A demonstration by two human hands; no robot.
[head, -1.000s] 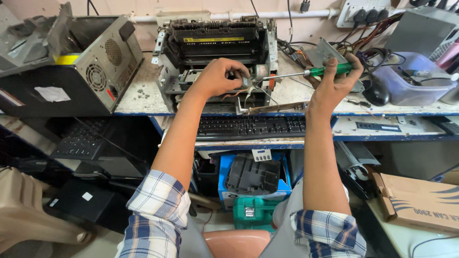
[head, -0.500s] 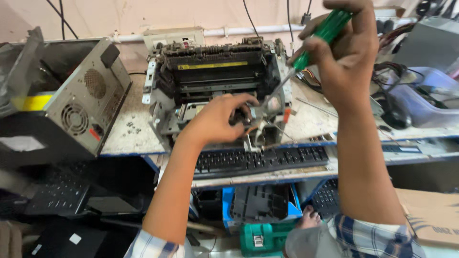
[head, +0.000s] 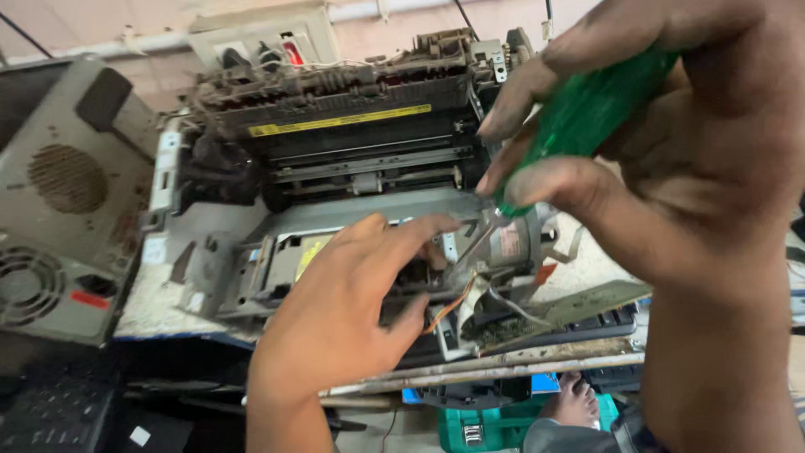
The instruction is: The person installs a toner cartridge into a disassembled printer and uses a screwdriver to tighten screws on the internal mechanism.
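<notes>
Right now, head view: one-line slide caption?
Left hand steadies an opened printer while right hand drives a green screwdriver into it.

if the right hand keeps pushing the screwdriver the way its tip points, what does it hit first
Probably the printer's inner parts just past the left hand's fingertips; the right hand aims the screwdriver down-left there, though depth is unclear.

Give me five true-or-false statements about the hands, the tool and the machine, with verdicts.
1. The right hand holds a green-handled screwdriver. True.
2. The left hand holds a hammer. False: it holds no tool and rests its fingers on the opened printer.
3. The screwdriver's shaft points down into the printer's front. True.
4. The printer has all its covers on. False: its rollers and frame are exposed.
5. A computer case stands left of the printer. True.
</notes>
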